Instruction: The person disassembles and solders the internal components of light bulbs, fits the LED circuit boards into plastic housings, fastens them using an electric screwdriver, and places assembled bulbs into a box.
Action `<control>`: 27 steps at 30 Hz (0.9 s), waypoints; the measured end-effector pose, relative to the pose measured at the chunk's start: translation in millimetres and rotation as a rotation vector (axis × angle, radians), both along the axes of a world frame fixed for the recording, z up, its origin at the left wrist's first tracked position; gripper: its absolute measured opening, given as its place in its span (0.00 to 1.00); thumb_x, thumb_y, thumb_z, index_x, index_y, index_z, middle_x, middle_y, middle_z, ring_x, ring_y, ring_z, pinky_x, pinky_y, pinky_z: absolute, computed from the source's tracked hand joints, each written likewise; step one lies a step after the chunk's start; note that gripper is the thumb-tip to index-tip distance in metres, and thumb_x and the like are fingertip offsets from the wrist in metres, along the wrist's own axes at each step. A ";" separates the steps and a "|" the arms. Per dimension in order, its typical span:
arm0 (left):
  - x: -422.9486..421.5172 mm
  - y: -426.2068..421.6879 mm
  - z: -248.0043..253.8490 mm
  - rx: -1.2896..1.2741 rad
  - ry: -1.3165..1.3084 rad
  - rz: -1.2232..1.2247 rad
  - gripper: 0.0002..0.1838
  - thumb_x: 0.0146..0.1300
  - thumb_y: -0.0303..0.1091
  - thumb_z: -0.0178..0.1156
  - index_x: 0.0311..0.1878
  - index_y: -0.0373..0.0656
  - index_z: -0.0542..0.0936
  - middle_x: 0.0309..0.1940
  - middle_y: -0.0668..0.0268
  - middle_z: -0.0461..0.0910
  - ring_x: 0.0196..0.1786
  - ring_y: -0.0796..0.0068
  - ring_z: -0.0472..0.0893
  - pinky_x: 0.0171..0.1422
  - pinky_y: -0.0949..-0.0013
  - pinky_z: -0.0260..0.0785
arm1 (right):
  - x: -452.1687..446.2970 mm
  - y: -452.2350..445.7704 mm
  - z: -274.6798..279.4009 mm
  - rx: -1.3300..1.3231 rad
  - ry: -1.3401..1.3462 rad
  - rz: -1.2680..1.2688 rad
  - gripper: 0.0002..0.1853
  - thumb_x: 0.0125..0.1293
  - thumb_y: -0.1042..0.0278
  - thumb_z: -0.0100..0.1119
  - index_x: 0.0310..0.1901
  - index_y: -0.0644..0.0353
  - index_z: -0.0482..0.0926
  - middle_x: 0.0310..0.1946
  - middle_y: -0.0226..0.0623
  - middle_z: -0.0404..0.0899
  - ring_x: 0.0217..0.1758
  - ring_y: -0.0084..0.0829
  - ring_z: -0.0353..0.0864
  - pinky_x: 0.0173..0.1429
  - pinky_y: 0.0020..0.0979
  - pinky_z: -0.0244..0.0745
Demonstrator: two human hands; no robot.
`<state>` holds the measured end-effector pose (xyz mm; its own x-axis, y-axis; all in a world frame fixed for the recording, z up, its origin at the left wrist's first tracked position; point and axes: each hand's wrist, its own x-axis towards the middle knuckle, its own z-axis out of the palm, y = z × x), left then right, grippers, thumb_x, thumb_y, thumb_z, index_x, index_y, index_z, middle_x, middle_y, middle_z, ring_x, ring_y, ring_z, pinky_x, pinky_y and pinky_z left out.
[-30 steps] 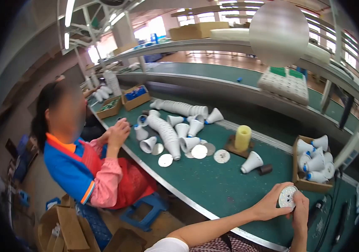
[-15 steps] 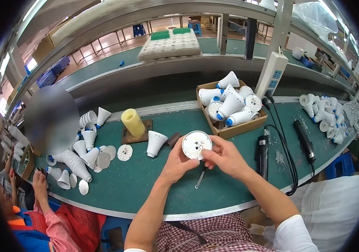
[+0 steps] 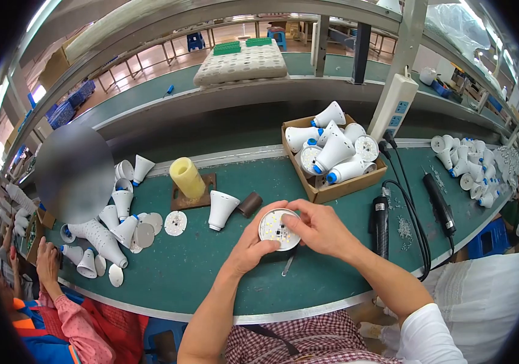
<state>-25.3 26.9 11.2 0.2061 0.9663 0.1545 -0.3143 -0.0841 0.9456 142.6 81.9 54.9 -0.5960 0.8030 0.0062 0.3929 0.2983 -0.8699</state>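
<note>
Between my hands is an LED bulb, its round white face with the chip-dotted circuit board turned up toward me. My left hand is closed around its left side, thumb at the lower rim. My right hand grips the right side, its thumb pressing on the board. The bulb's lower body is hidden by the hands. Just below lies a thin metal-bladed tool, partly covered. To the left stand a white bulb housing, a dark brown cylinder and a loose round LED board.
A cardboard box of bulbs stands behind my hands. A yellow cylinder sits on a brown base. Two corded electric screwdrivers lie at right, near loose screws. Housings and discs cover the left, beside a co-worker's hand.
The bulb has come slightly left and down in my hands, its face tilting. My right hand has shifted further over the face. The co-worker's hand at left has moved a little left.
</note>
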 end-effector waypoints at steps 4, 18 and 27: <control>6.7 0.1 -8.4 0.035 -0.093 -0.015 0.36 0.47 0.31 0.55 0.63 0.36 0.57 0.54 0.58 0.67 0.57 0.67 0.70 0.62 0.66 0.62 | -0.7 -6.5 2.7 -0.036 0.073 -0.003 0.19 0.63 0.56 0.51 0.48 0.62 0.75 0.18 0.40 0.75 0.18 0.28 0.75 0.25 0.30 0.68; 11.0 -2.6 -5.7 0.019 -0.021 0.124 0.21 0.65 0.36 0.43 0.59 0.36 0.65 0.51 0.60 0.71 0.52 0.75 0.71 0.57 0.73 0.62 | -8.0 -9.2 5.4 0.017 -0.001 0.007 0.16 0.64 0.58 0.46 0.40 0.62 0.77 0.19 0.44 0.75 0.20 0.35 0.75 0.28 0.33 0.69; 8.0 -0.4 -7.1 0.021 -0.013 0.066 0.28 0.61 0.39 0.45 0.62 0.33 0.59 0.59 0.53 0.64 0.60 0.64 0.68 0.63 0.66 0.62 | -6.9 -9.6 4.6 -0.036 0.025 0.012 0.15 0.63 0.58 0.49 0.40 0.61 0.79 0.18 0.39 0.76 0.19 0.30 0.74 0.26 0.31 0.68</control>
